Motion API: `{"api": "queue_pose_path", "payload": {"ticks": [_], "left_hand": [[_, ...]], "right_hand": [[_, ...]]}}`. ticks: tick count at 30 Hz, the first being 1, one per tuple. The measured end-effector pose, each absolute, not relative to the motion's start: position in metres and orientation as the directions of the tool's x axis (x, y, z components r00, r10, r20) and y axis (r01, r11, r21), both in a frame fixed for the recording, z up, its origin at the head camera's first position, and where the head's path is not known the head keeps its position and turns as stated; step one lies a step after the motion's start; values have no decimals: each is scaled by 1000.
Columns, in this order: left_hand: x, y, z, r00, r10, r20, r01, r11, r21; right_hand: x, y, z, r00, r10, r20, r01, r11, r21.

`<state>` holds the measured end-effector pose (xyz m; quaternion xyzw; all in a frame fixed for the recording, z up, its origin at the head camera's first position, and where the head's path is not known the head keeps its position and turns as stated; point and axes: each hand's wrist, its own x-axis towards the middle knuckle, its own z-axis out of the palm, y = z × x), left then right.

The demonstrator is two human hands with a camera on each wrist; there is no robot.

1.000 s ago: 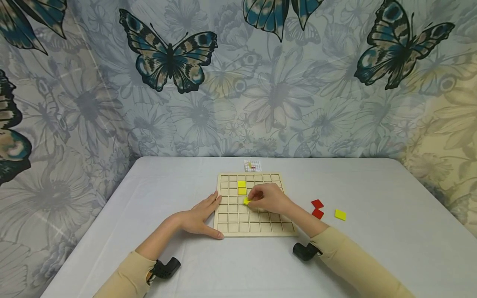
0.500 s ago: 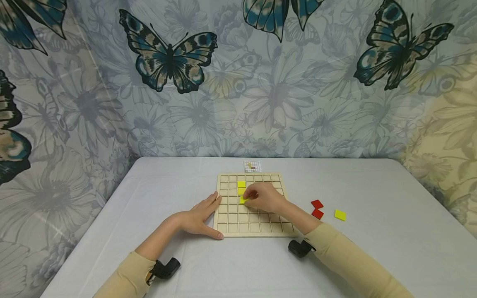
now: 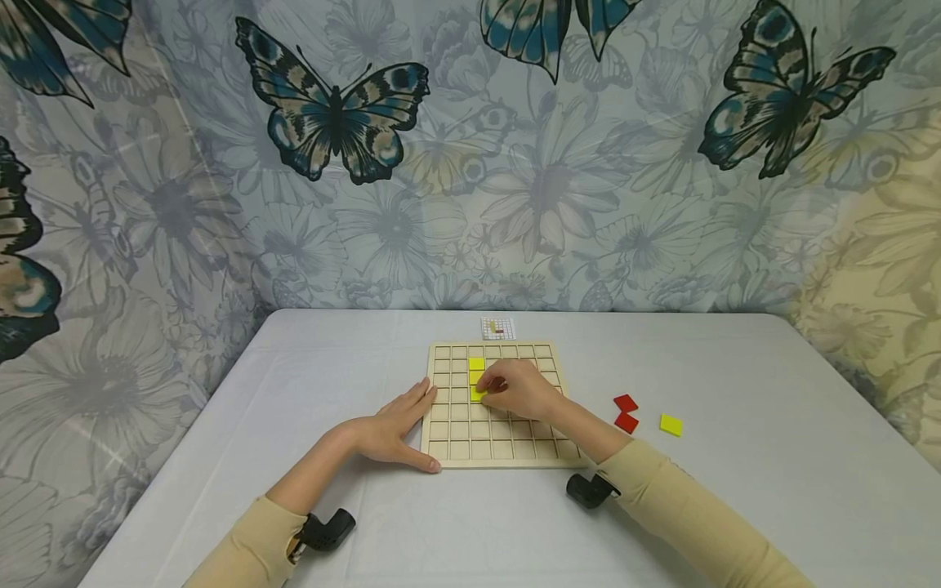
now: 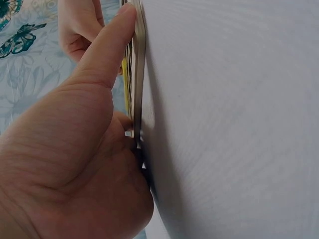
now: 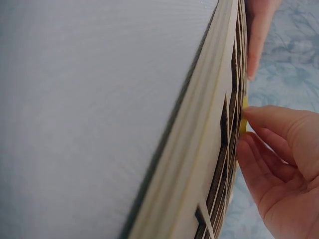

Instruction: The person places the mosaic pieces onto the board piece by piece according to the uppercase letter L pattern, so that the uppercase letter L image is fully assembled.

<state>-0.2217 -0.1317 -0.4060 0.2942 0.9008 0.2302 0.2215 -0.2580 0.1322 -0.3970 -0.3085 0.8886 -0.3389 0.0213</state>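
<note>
A wooden grid board [image 3: 478, 451] lies on the table. My right hand [image 3: 524, 389] pinches a yellow square tile [image 3: 476, 394] between thumb and fingertips, low at a grid cell; part of the tile is hidden behind the fingers. Straight above it in the same column sit two more yellow tiles [image 3: 477, 363]. The right wrist view shows the fingertips at the yellow edge of a tile [image 5: 243, 122], level with the grid. My left hand [image 3: 390, 429] rests spread along the board's left side, fingers straight, its thumb at the near left corner.
Right of the board lie two red tiles [image 3: 626, 403], corner to corner, and a loose yellow tile [image 3: 671, 425]. A small card with a printed grid pattern [image 3: 498, 328] lies behind the board. A butterfly-print cloth [image 3: 551, 204] hangs behind the white table [image 3: 735, 490].
My right hand has moved slightly left with the yellow tile, which now lines up below the other two yellow tiles. The left hand stays in place.
</note>
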Motion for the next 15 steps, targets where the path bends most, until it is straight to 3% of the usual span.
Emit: {"api": "queue_pose_path", "payload": {"ticks": [15], "left_hand": [[-222,-132,-405,-730,630,-265,429,725,539]], "right_hand": [[-259,133,-399,-794,-579,184,-551,559,-619]]}}
